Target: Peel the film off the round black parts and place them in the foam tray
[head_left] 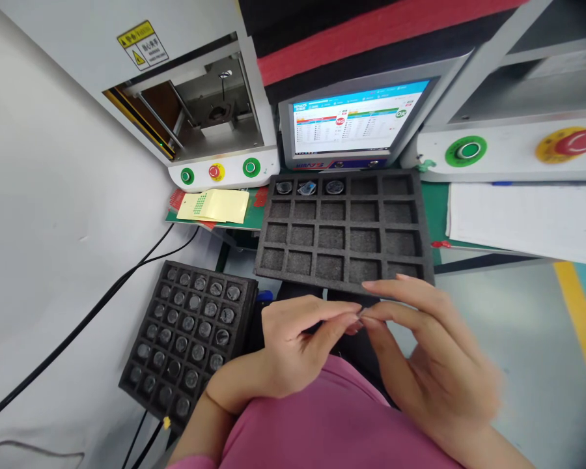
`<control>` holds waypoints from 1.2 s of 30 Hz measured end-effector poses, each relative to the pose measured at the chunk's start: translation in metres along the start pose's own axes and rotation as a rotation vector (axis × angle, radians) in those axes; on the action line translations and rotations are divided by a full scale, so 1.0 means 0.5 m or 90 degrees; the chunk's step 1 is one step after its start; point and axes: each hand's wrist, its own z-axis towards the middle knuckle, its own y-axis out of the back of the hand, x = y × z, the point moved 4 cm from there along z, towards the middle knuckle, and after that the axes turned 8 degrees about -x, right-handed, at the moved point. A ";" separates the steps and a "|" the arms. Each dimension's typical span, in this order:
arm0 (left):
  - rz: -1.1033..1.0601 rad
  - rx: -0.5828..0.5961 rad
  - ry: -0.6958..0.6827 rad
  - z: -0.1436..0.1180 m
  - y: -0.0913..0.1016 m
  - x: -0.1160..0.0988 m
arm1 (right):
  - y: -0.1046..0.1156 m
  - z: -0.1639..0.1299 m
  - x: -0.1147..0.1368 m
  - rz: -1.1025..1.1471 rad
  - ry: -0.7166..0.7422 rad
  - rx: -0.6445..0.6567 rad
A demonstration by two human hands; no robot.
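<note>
Between your fingertips, directly in front of your body, is a small, pale, translucent piece (362, 314); your fingers hide most of it, and its exact shape cannot be told. Your left hand (297, 345) has thumb and forefinger brought together at the tips, pinching it from nine o'clock. Your right hand (430, 358) meets it from three o'clock, thumb and a finger closed on it, the uppermost finger extended above.

At twelve o'clock, just beyond your hands, lies a dark grey rectangular foam tray (365, 241). Its far row, from ten to twelve o'clock, holds three dark, glossy round pieces (334, 187). At nine o'clock stands a dark square foam tray (247, 291) filled with round pieces under clear covers.

Farther out: yellow paper cards (219, 206) at ten o'clock, a lit rectangular monitor (361, 120) at twelve, white paper sheets (527, 218) at two.
</note>
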 end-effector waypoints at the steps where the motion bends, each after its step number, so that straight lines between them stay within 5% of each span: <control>1: -0.003 0.002 0.001 0.000 0.000 0.001 | 0.000 -0.002 -0.002 0.012 -0.026 0.005; 12: -0.031 -0.042 0.067 -0.007 -0.007 0.016 | -0.023 -0.023 -0.040 0.401 -0.483 0.001; 16: -0.026 -0.072 0.116 -0.005 -0.003 0.028 | -0.020 -0.015 -0.058 0.423 -0.467 -0.094; 20: -0.027 -0.025 0.115 0.001 -0.009 0.029 | -0.034 -0.013 -0.059 0.375 -0.463 0.022; 24: -0.065 -0.006 0.158 0.004 -0.025 0.039 | -0.032 -0.029 -0.075 0.387 -0.480 0.039; 27: -0.121 0.009 0.223 0.003 -0.035 0.056 | -0.013 -0.041 -0.137 0.279 -0.465 -0.012; 31: -0.128 -0.044 0.282 0.000 -0.008 0.094 | 0.045 -0.016 -0.298 0.049 -0.401 -0.193; 33: -0.064 -0.069 0.317 -0.011 0.017 0.126 | 0.066 0.017 -0.372 -0.019 -0.356 -0.175; 36: 0.101 -0.046 0.382 -0.056 0.057 0.180 | 0.067 0.060 -0.430 -0.028 -0.296 -0.041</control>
